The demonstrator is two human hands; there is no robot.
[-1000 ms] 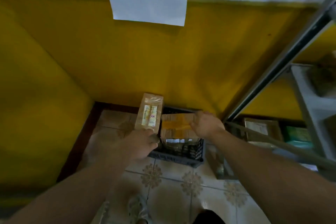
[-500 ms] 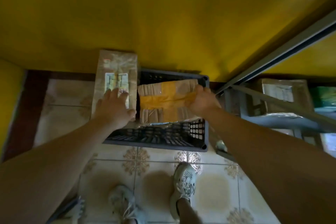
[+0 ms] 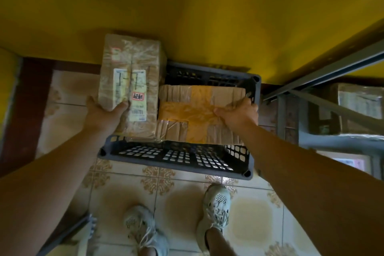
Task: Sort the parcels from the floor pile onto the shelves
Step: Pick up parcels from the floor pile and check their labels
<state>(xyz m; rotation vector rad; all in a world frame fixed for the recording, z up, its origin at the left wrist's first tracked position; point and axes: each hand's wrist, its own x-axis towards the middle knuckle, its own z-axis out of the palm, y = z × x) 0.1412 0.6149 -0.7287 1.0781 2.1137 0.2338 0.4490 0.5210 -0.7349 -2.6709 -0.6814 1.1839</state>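
Cardboard wrapped in clear tape fills both hands: the left hand (image 3: pixel 101 115) grips the lower corner of a tall labelled parcel (image 3: pixel 131 87), and the right hand (image 3: pixel 239 113) pinches the edge of a flatter parcel (image 3: pixel 197 114) crossed with yellow tape. Both parcels sit at the dark plastic crate (image 3: pixel 178 156) on the tiled floor (image 3: pixel 182 203). Neither has reached the metal shelves (image 3: pixel 324 122) to the right, where a few boxes already lie, so I'd judge this pair barely begun.
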